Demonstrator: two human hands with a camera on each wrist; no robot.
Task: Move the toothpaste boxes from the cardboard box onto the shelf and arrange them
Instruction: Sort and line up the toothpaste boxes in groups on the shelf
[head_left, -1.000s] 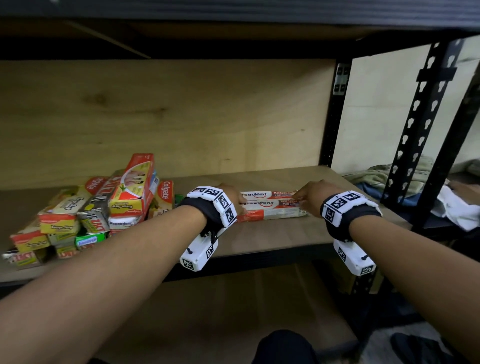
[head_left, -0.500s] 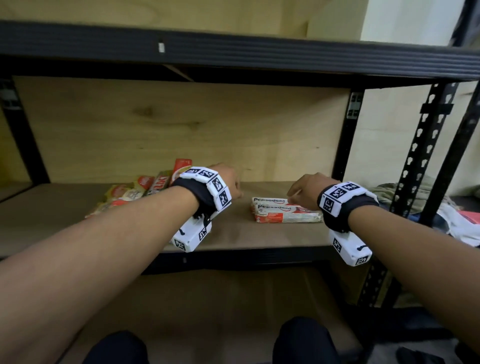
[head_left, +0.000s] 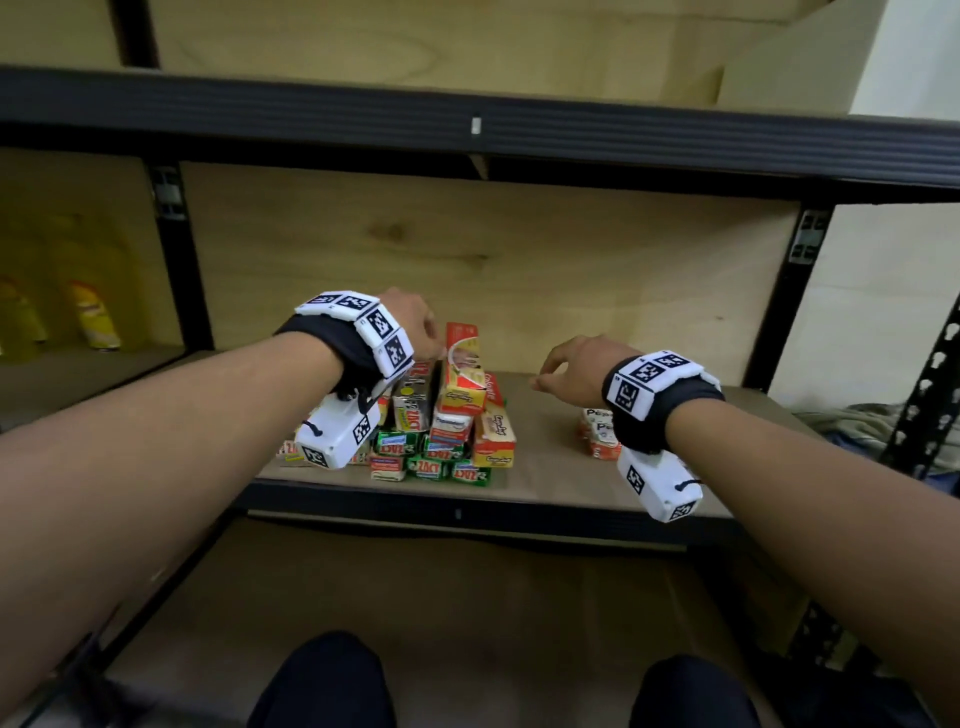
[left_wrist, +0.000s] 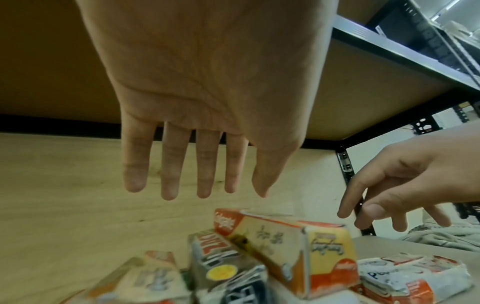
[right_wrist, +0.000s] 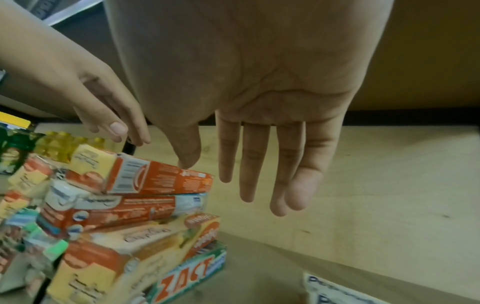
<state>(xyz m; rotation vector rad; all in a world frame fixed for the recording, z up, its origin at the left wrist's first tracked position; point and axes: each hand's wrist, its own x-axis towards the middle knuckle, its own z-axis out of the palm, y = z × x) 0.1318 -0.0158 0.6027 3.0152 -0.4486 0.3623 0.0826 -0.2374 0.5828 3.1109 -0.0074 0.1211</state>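
Head view puts the heap of toothpaste boxes (head_left: 447, 426) at 12 o'clock on the shelf (head_left: 540, 467), with two stacked Pepsodent boxes (head_left: 597, 434) at 2 o'clock, partly hidden by the wrist. Left hand (head_left: 410, 327) hovers over the heap, fingers straight, empty. Right hand (head_left: 576, 371) hangs between heap and stack, fingers relaxed, holding nothing.
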